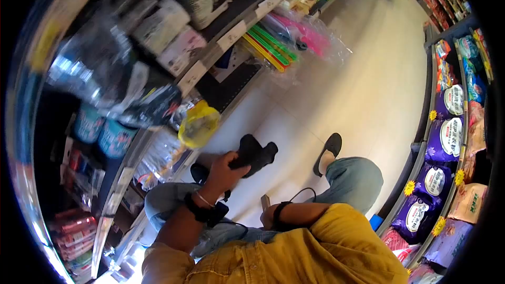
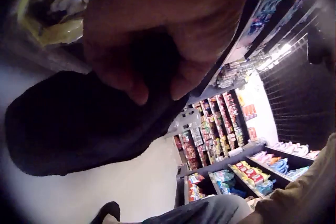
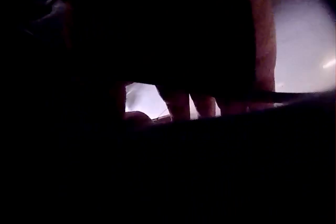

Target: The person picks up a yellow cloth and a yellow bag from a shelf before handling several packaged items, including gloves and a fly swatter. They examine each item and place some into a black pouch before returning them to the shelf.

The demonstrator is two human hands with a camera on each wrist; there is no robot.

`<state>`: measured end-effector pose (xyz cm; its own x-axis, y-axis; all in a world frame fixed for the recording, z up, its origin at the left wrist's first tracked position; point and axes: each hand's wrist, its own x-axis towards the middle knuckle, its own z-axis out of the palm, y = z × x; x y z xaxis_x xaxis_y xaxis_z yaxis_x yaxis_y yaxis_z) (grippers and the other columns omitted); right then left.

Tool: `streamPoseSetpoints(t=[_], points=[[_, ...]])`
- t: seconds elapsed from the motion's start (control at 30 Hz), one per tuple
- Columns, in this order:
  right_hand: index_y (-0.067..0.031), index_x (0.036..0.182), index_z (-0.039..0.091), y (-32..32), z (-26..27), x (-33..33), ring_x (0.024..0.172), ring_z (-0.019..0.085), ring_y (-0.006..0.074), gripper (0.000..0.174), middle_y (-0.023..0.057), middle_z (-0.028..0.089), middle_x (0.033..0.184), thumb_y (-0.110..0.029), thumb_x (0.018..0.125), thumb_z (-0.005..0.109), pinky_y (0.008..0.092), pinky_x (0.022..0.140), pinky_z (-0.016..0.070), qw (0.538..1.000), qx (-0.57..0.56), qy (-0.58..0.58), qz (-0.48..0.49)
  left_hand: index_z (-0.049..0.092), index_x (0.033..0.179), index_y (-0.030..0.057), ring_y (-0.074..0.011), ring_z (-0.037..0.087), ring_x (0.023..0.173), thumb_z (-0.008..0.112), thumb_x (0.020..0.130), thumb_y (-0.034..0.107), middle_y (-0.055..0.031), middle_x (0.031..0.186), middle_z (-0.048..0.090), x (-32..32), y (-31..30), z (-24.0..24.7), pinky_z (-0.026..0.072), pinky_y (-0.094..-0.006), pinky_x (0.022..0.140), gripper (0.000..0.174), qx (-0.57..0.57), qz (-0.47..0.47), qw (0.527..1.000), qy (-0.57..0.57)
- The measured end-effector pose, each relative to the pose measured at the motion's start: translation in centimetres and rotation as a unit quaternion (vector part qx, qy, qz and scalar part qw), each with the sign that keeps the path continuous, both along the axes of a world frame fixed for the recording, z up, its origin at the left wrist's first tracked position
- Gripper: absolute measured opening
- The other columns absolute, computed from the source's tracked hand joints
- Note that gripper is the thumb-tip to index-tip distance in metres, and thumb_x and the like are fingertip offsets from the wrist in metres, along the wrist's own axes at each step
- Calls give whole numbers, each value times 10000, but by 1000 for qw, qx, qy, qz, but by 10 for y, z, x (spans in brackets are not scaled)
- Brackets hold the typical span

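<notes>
My left hand [image 1: 225, 173] grips a black, soft-looking, sock-like cloth item [image 1: 255, 156] over the floor, beside the lower shelf. In the left wrist view the same item stretches away from the fingers as a long dark shape with a rounded, fuzzy end. My right hand [image 1: 269, 216] is low near the lap, mostly hidden by its own forearm and wristband. A small brownish piece [image 1: 265, 202] shows just beyond it. The right wrist view is very dark, with several fingers [image 3: 180, 106] outlined against a bright gap; I cannot tell whether they hold anything.
Left of me, a shelf [image 1: 231, 34] carries packaged goods, with a yellow plastic bag [image 1: 200, 123] and colourful sticks [image 1: 271, 47] jutting from its edge. On the right, another shelf holds purple packs [image 1: 444, 139]. The pale floor [image 1: 363, 84] runs between them, my black shoe [image 1: 329, 152] on it.
</notes>
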<state>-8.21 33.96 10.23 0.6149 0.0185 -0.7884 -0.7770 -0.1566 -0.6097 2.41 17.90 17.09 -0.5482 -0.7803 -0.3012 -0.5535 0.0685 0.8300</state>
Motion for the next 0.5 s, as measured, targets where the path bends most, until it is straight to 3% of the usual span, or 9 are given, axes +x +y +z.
streamPoseSetpoints(t=[0.13,0.2,0.3,0.33,0.37,0.43,0.5], points=[[-15,991,618,-19,-12,-21,987,556,291,328,174,594,1023,-254,783,535,382,816,450,986,-45,-126,102,563,836,-19,-159,526,640,728,647,234,-117,699,567,-16,-16,-23,435,-303,610,356,28,4,999,-17],[-15,990,618,-29,-18,-37,986,557,290,326,173,594,1023,-252,782,537,382,816,450,985,-22,-150,84,560,819,-19,-136,513,649,724,660,222,-87,684,555,-19,-29,-33,428,-303,596,332,190,61,980,-6],[-15,989,619,-50,-18,-59,984,558,290,322,172,595,1023,-248,781,539,381,815,451,985,2,-163,58,554,834,-26,-128,511,651,720,669,224,-82,702,559,-33,-51,-30,426,-297,592,343,187,88,978,-28],[-15,988,619,-58,-19,-66,983,558,289,321,172,595,1023,-247,780,540,380,815,451,986,11,-158,51,554,831,-30,-134,513,652,720,668,237,-96,702,567,-42,-59,-20,427,-302,591,355,240,127,961,-50],[-15,988,619,-64,-21,-72,982,559,289,320,171,595,1023,-246,780,541,380,814,451,987,16,-152,47,559,820,-21,-171,537,645,722,661,248,-126,703,578,-31,-53,-54,432,-316,588,353,156,104,982,-19],[-15,987,620,-79,-24,-87,981,559,289,318,170,596,1022,-243,779,542,379,814,451,989,21,-140,35,565,817,-13,-225,565,663,728,645,276,-153,710,583,-49,-65,-25,442,-338,604,374,77,110,990,-47],[-15,986,620,-86,-26,-100,980,560,288,316,170,596,1022,-241,778,544,379,814,452,991,26,-128,30,569,823,-11,-240,572,674,730,637,283,-161,722,586,-45,-61,-39,446,-342,614,383,100,122,985,-63]])
